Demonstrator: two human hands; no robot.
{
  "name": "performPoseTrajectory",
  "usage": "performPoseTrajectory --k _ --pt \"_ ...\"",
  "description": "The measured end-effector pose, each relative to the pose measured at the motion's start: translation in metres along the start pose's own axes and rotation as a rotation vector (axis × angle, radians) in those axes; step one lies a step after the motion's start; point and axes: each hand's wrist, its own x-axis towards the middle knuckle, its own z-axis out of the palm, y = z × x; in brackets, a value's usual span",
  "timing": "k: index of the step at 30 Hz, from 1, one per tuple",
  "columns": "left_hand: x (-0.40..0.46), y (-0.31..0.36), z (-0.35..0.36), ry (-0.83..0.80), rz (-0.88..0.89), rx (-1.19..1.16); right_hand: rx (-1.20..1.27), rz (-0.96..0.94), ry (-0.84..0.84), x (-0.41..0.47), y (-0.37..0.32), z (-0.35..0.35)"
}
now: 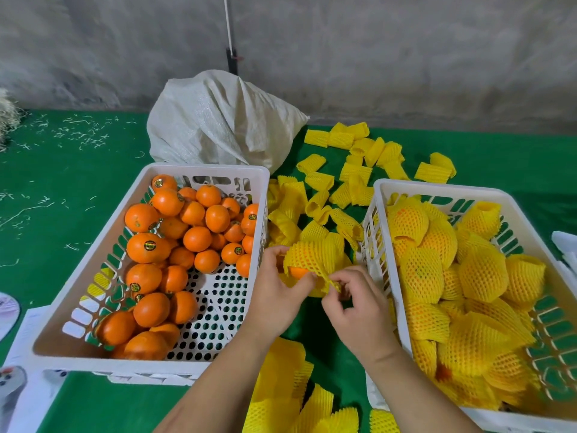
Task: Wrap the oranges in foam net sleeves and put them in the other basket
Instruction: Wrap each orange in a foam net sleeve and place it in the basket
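Baskets frame the work: the left basket (pixel 262 214) keeps bare oranges (pixel 175 245), and the right basket (pixel 377 214) keeps wrapped oranges (pixel 468 276) already in yellow net. Loose foam sleeves (pixel 337 182) lie scattered on the green table (pixel 62 182) between and beyond them, with a white sack (pixel 218 120) behind. Between the baskets, the left hand (pixel 278 292) grips a half-covered orange (pixel 298 271), its bare skin showing at the lower edge of the sleeve (pixel 312 257). The right hand (pixel 356 304) pinches the sleeve's loose rim just right of the fruit. The open mouth faces down toward the hands, so the net likely needs drawing that way; the right hand is nearer the target basket.
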Motion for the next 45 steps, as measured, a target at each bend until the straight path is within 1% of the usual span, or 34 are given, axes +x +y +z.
performPoseTrajectory --k 2,3,4,6,7,8,10,11,13,15,16,17,18,19,22,23,24,26,28,31,32,35,36,37,40,41,42,43,45 --pt "0.001 -0.001 0.002 0.016 -0.016 -0.021 -0.050 -0.094 -0.045 -0.004 -0.002 0.002" --pt "0.001 -0.001 0.002 0.014 -0.027 -0.028 -0.049 -0.083 -0.082 -0.004 -0.003 0.002" --pt "0.000 -0.002 0.002 0.001 -0.039 -0.042 -0.036 -0.022 -0.118 -0.003 -0.004 0.002" --pt "0.000 -0.004 -0.001 -0.061 -0.077 -0.095 0.011 0.177 -0.161 0.000 -0.007 0.002" --pt "0.001 -0.006 -0.003 -0.110 -0.091 -0.114 0.030 0.251 -0.163 0.000 -0.007 0.003" --pt "0.001 -0.007 -0.004 -0.161 -0.089 -0.107 0.040 0.279 -0.147 0.000 -0.006 0.003" --pt "0.000 -0.009 -0.004 -0.227 -0.044 -0.026 0.051 0.252 -0.101 0.001 -0.004 0.003" --pt "0.000 -0.009 -0.002 -0.224 -0.027 0.008 0.047 0.229 -0.074 0.001 -0.003 0.003" --pt "0.000 -0.008 0.000 -0.162 -0.022 0.043 0.017 0.151 -0.038 0.003 -0.004 0.002" --pt "0.003 -0.012 0.000 -0.088 -0.052 0.036 0.013 0.047 -0.084 0.001 -0.006 0.001" --pt "0.004 -0.015 0.000 -0.068 -0.064 0.025 0.031 0.024 -0.140 -0.001 -0.007 0.001" --pt "0.004 -0.017 0.000 -0.057 -0.066 0.024 0.080 0.056 -0.207 -0.003 -0.009 0.000" --pt "0.005 -0.018 0.000 -0.051 -0.062 0.037 0.174 0.148 -0.269 -0.002 -0.012 0.000" --pt "0.005 -0.018 -0.001 -0.047 -0.058 0.059 0.311 0.289 -0.298 0.001 -0.015 -0.001" --pt "0.003 -0.015 -0.001 -0.071 -0.031 0.103 0.750 0.766 -0.242 0.015 -0.016 0.000" --pt "0.001 -0.014 -0.001 -0.101 -0.017 0.125 0.909 0.878 -0.292 0.018 -0.014 0.000" --pt "-0.002 -0.013 -0.001 -0.145 -0.005 0.159 1.045 0.943 -0.357 0.019 -0.013 0.000" --pt "-0.008 -0.014 0.000 -0.242 0.023 0.255 1.146 0.997 -0.413 0.019 -0.012 0.001" --pt "-0.010 -0.013 0.000 -0.281 0.065 0.310 1.147 1.017 -0.366 0.019 -0.009 0.003" --pt "-0.010 -0.010 0.001 -0.289 0.106 0.346 1.157 1.015 -0.272 0.021 -0.007 0.003" --pt "-0.011 -0.010 0.001 -0.316 0.103 0.358 1.142 1.011 -0.240 0.022 -0.007 0.003" --pt "-0.017 -0.006 -0.001 -0.468 0.101 0.382 1.015 1.013 -0.180 0.024 -0.014 0.001" --pt "-0.018 -0.003 0.000 -0.478 0.125 0.398 0.983 1.023 -0.140 0.024 -0.014 -0.001" --pt "-0.021 0.001 0.000 -0.441 0.163 0.408 0.987 1.022 -0.083 0.024 -0.012 -0.005" --pt "-0.021 0.013 -0.019 -0.171 0.249 0.337 1.086 0.960 0.106 0.028 -0.002 -0.036" --pt "-0.018 0.014 -0.033 -0.093 0.260 0.340 1.060 0.940 0.144 0.029 0.003 -0.053" --pt "-0.014 0.013 -0.048 -0.037 0.271 0.376 0.983 0.908 0.162 0.030 0.008 -0.073" --pt "-0.010 0.007 -0.063 -0.006 0.281 0.438 0.850 0.880 0.165 0.030 0.013 -0.093" --pt "-0.006 -0.009 -0.084 -0.001 0.243 0.489 0.516 0.848 0.157 0.027 0.024 -0.133"
